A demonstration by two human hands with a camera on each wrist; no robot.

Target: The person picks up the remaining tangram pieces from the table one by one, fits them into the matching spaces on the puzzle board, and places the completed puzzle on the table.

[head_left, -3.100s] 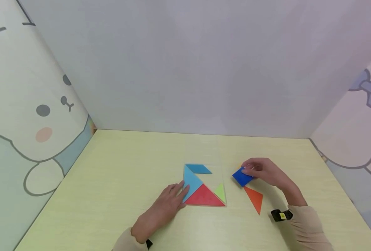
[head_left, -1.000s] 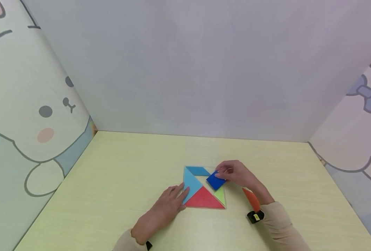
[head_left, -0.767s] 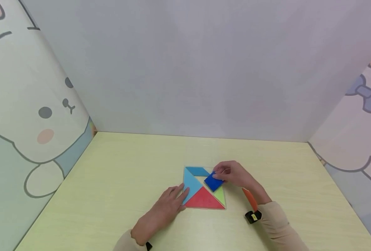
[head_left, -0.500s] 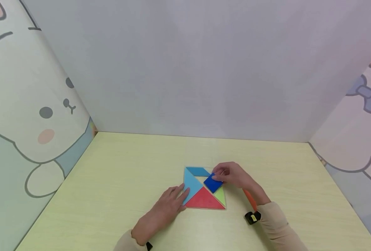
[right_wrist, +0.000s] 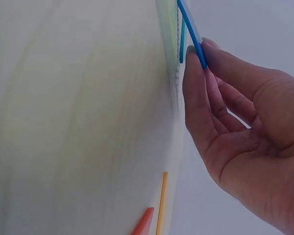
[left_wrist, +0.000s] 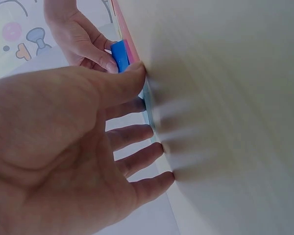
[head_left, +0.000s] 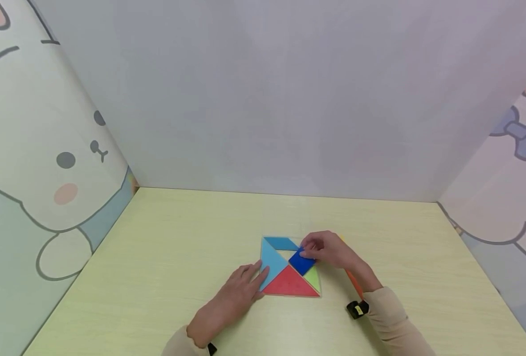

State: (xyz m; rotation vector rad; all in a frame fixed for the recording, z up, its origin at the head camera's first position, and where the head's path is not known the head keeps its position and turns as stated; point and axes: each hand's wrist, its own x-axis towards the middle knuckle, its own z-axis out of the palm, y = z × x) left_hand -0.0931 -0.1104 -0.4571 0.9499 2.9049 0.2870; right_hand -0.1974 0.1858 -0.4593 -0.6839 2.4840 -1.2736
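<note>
Between thumb and fingers my right hand point(head_left: 329, 248) pinches a dark blue square tangram piece point(head_left: 301, 262). In the right wrist view that piece point(right_wrist: 193, 36) is tilted, its held edge raised. It is over the tangram tray, beside the red triangle point(head_left: 289, 283) and the light green triangle point(head_left: 312, 278). A light blue triangle point(head_left: 270, 261) and a blue parallelogram point(head_left: 280, 243) lie in the tray's left and back parts. My left hand point(head_left: 238, 296) rests with extended fingers at the tray's left edge, fingertips touching the tray and light blue triangle.
An orange-red triangle point(head_left: 354, 283) lies on the table right of the tray, partly hidden under the right forearm. A yellow-orange piece point(right_wrist: 161, 203) lies near it. A grey wall point(head_left: 285, 99) rises behind the pale table point(head_left: 178, 232), with printed panels on both sides.
My right hand has carried the blue square leftward from beside the tray to over it, then slightly lower toward the red triangle. The left hand has stayed in place.
</note>
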